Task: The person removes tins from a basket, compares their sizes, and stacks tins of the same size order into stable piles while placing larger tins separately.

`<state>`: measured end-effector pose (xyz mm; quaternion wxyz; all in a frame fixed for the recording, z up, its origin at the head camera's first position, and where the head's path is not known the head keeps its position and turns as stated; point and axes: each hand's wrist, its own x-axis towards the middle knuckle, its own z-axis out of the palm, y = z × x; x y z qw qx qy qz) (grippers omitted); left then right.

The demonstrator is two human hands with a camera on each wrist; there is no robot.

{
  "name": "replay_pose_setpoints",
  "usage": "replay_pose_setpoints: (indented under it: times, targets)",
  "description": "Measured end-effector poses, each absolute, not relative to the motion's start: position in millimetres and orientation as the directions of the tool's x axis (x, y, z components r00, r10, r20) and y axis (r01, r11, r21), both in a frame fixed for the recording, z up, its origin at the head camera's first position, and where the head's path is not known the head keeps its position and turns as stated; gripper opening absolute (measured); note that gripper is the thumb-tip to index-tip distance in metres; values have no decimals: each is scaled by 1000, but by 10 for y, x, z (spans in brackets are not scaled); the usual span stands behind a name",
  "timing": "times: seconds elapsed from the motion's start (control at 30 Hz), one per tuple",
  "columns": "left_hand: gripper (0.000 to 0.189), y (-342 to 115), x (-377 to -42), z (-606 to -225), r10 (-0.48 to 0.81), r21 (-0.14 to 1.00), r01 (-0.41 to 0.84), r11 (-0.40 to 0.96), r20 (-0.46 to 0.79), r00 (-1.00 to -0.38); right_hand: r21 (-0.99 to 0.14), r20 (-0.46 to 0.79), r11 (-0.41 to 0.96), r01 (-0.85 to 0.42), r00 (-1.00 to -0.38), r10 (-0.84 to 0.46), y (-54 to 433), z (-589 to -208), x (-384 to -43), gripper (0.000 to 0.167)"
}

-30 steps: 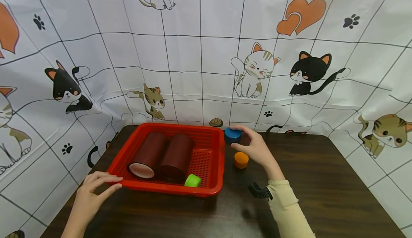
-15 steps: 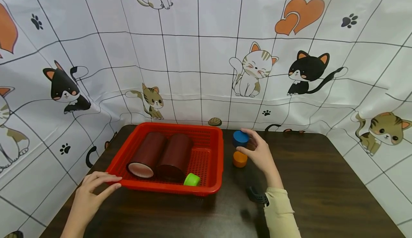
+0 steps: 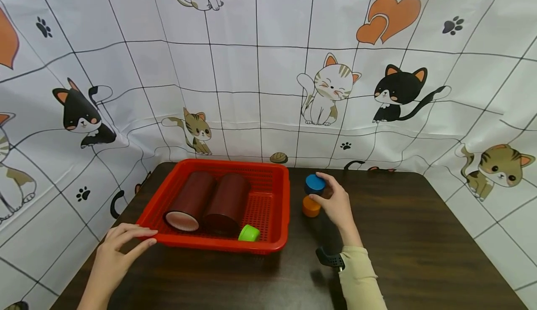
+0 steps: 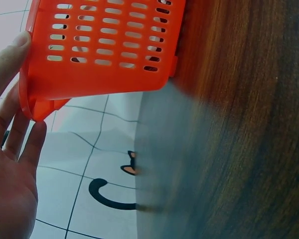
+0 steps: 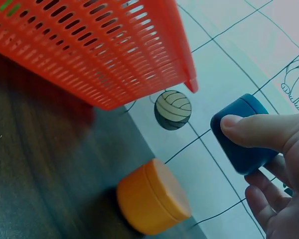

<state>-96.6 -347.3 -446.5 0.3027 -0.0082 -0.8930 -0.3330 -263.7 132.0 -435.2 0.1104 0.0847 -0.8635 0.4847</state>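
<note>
My right hand (image 3: 337,206) pinches a small blue lidded tub (image 5: 243,132) between thumb and fingers. The tub is held up off the table, apart from a similar orange tub (image 5: 152,199) that stands on the wood; in the head view it shows just behind the orange one. At the near left corner of a red basket (image 3: 268,244), my left hand (image 3: 115,254) grips the rim, thumb on one side and fingertips on the other. Two dark brown cylinders (image 3: 190,198) lie side by side in the basket, with a small green tub (image 3: 249,233) tilted near its front wall.
The dark wooden table (image 3: 398,240) reaches back to a white cat-print sheet (image 3: 235,67), which hangs behind and along both sides. The basket's slotted right wall (image 5: 114,45) stands close to the left of the two tubs.
My right hand has carried the blue tub slightly right and toward me, from beside the basket's back right corner to near the orange tub. The left hand stays at the rim.
</note>
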Motion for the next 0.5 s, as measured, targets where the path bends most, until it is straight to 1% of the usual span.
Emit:
replay_pose_setpoints:
  times: [0.2, 0.5]
  targets:
    - [33, -3462, -970, -4461, -175, 588, 252, 769, 572, -801, -803, 248, 549, -233, -968, -47, 1305, -4413, -2647, 62]
    - [33, -3469, -972, -4477, -177, 590, 255, 766, 575, -799, -809, 224, 544, -223, -972, -66, 1315, -4493, -2644, 65]
